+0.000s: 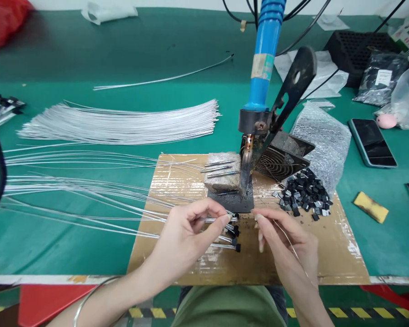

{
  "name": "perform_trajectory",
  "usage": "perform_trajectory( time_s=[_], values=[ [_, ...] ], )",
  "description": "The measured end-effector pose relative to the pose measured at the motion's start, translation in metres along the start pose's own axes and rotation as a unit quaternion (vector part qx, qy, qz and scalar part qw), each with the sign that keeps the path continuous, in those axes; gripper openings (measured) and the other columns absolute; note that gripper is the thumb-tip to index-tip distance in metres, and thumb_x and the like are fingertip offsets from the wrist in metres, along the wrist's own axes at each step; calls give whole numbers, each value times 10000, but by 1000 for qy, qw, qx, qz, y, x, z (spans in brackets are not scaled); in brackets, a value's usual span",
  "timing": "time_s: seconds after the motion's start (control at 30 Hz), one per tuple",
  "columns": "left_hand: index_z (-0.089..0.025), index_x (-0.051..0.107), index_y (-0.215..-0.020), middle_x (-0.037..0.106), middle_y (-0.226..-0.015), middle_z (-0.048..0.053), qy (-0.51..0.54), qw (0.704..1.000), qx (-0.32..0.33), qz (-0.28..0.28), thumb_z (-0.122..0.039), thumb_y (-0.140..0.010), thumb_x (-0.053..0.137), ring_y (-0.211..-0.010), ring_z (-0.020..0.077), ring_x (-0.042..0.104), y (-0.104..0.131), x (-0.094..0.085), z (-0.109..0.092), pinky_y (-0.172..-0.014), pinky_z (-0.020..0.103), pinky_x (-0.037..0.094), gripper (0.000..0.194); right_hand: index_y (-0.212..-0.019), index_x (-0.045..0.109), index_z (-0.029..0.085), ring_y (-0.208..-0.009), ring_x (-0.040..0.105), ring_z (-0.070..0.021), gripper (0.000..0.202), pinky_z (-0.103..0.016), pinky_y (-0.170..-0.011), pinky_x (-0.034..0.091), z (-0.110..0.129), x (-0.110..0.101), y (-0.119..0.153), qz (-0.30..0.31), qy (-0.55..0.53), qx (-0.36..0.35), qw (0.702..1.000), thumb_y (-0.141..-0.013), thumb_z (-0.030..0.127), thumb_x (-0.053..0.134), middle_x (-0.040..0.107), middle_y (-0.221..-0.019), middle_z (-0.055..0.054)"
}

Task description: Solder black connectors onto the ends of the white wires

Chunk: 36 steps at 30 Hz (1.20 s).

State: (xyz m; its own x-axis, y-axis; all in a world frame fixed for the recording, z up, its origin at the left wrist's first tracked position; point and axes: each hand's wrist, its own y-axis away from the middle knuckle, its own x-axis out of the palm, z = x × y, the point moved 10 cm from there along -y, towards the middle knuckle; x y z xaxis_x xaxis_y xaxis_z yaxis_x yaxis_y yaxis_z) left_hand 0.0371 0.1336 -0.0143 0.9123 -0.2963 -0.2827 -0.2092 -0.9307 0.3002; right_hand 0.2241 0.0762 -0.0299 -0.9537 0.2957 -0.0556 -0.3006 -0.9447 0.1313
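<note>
My left hand (194, 236) is closed in a pinch over the cardboard, seemingly on a white wire (150, 213) that runs in from the left. Just past its fingertips lie several black connectors (237, 247) on wire ends. My right hand (289, 245) pinches a thin strand of solder wire (291, 243), which trails down across the palm. A small gap separates the two hands. Above them stands a blue-handled soldering iron (264, 59), its tip pointing down beside a worn block (221, 181) with metal rods on top.
A cardboard sheet (341, 254) covers the green table's front. White wires (122, 122) lie bundled at the left. On the right are a pile of black connector pieces (305, 190), a fan (279, 159), a yellow sponge (371, 206) and a phone (372, 142).
</note>
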Motion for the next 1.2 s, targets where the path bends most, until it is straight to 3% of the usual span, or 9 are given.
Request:
perform_trajectory(
  time_s=[0.13,0.33,1.03,1.2],
  values=[
    [-177,727,-731,745,-735,48,-9,1000,-10,9,-340,-804,679,-609,144,605,0,2,0,-541,235,439,185,-1009,834,325,-523,609,-49,141,-124,-492,512,2,15,1,40,-44,-23,998,-962,278,710,681,-745,28],
    [-171,707,-723,781,-821,69,60,997,-5,56,-293,-822,683,-728,163,687,-1,12,-8,-637,233,521,159,-994,838,311,-502,575,-51,162,-132,-444,478,3,28,1,65,-59,-11,996,-954,238,699,664,-754,22],
    [-162,697,-721,762,-788,47,113,991,-28,63,-254,-817,722,-731,136,670,-1,18,-2,-675,214,526,136,-1037,838,313,-497,544,-57,163,-151,-433,446,1,29,1,67,-62,-10,996,-970,271,696,642,-740,21],
    [-157,694,-723,764,-791,52,115,991,-30,64,-260,-817,723,-728,138,668,-3,18,-2,-673,217,522,143,-1138,798,300,-557,523,-85,211,-201,-510,474,3,23,4,65,13,-41,997,-1018,321,625,616,-794,9]
  ],
)
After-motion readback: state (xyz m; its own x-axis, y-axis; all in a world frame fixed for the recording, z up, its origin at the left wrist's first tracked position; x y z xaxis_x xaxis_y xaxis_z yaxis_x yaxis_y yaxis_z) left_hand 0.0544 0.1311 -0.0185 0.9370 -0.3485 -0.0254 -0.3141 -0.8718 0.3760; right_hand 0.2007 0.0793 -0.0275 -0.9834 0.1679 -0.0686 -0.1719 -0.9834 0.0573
